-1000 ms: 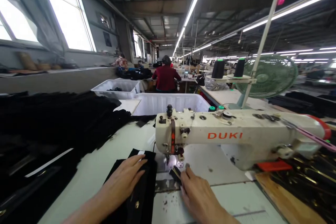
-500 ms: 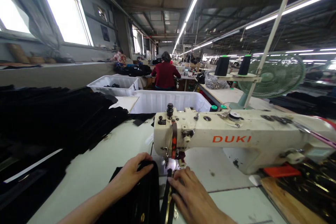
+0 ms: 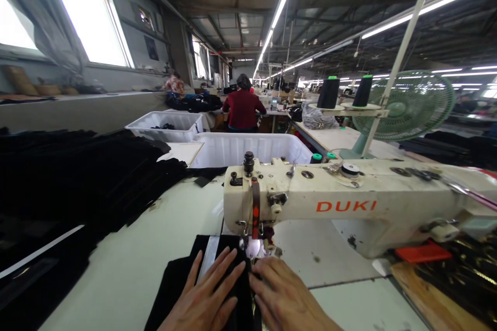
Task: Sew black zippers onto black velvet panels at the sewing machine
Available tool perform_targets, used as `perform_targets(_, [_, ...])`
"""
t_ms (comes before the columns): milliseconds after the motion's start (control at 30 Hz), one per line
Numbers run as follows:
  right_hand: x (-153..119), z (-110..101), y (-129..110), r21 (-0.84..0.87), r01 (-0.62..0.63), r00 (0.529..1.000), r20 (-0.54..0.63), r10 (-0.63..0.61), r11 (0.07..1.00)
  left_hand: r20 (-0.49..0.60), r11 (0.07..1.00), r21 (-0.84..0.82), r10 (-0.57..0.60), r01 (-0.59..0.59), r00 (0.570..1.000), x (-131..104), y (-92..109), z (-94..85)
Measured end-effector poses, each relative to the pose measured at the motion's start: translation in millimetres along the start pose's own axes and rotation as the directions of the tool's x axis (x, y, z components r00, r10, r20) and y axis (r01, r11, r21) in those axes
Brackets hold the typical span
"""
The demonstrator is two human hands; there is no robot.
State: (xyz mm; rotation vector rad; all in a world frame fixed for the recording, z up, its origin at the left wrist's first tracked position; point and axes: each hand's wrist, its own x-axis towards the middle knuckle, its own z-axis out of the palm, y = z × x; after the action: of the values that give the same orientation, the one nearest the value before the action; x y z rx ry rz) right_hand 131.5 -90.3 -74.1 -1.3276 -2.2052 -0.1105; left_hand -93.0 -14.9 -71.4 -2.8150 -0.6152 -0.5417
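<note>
Black fabric [image 3: 166, 279] lies on the pale table left of the needle area of a white sewing machine [image 3: 295, 196]. My left hand [image 3: 212, 289] rests flat on it with fingers spread, beside a pale strip [image 3: 209, 254] on the cloth. Just right of the fabric edge, my right hand [image 3: 283, 289] has its fingers bent and pressed together close to the presser foot. What lies under those fingertips is mostly hidden; a bit of brass-coloured zipper shows between the hands.
Piled black cloth [image 3: 70, 181] covers the left side. Behind the machine stand white bins [image 3: 248, 147], thread cones [image 3: 328, 94] and a green fan [image 3: 404, 106]. A person in a dark red top [image 3: 243, 108] sits farther back. Zippers [image 3: 462, 284] lie at right.
My left hand has gone from holding the folded fabric edge to lying spread on it. The fabric now lies flatter, reaches the presser foot and shows the pale strip. My right hand stays near the needle.
</note>
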Motion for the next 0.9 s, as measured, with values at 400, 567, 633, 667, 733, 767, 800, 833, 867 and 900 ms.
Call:
perform_targets(400, [2, 13, 3, -0.096, 0.109, 0.981, -0.153, -0.123, 0.989, 0.07, 0.991, 0.037, 0.125, -0.128, 0.99, 9, 1, -8.1])
perform_targets(567, [2, 15, 3, -0.1, 0.094, 0.989, -0.109, -0.105, 0.991, 0.017, 0.994, -0.021, 0.111, -0.11, 0.994, 8, -1, -3.8])
perform_targets(633, [1, 15, 4, -0.097, 0.095, 0.988, -0.11, -0.106, 0.991, 0.031, 0.993, -0.026, 0.115, -0.114, 0.993, 7, -1, -2.8])
perform_targets(667, [0, 14, 4, -0.09, 0.096, 0.987, -0.12, -0.106, 0.991, 0.041, 0.993, -0.022, 0.114, -0.113, 0.993, 7, -2, -2.9])
perform_targets(733, [1, 10, 5, -0.043, 0.096, 0.985, -0.14, -0.101, 0.994, 0.051, 0.994, -0.008, 0.11, -0.109, 0.993, 8, -2, -4.4])
perform_targets(767, [1, 7, 5, 0.001, 0.086, 0.987, -0.137, -0.085, 0.996, 0.05, 0.994, -0.001, 0.105, -0.105, 0.993, 8, -2, -5.6])
perform_targets(800, [3, 4, 5, 0.046, 0.063, 0.991, -0.123, -0.057, 0.997, 0.046, 0.995, 0.004, 0.098, -0.098, 0.994, 9, -2, -7.0])
perform_targets(833, [4, 0, 6, 0.073, 0.041, 0.994, -0.106, -0.033, 0.996, 0.043, 0.996, 0.008, 0.092, -0.093, 0.995, 9, -1, -8.4])
perform_targets(867, [6, -4, 6, 0.095, 0.014, 0.997, -0.082, -0.006, 0.995, 0.041, 0.996, 0.011, 0.087, -0.087, 0.995, 10, -1, -9.8])
perform_targets(900, [9, -7, 6, 0.111, -0.019, 0.998, -0.05, 0.025, 0.994, 0.037, 0.997, 0.012, 0.081, -0.081, 0.996, 11, -1, -11.0])
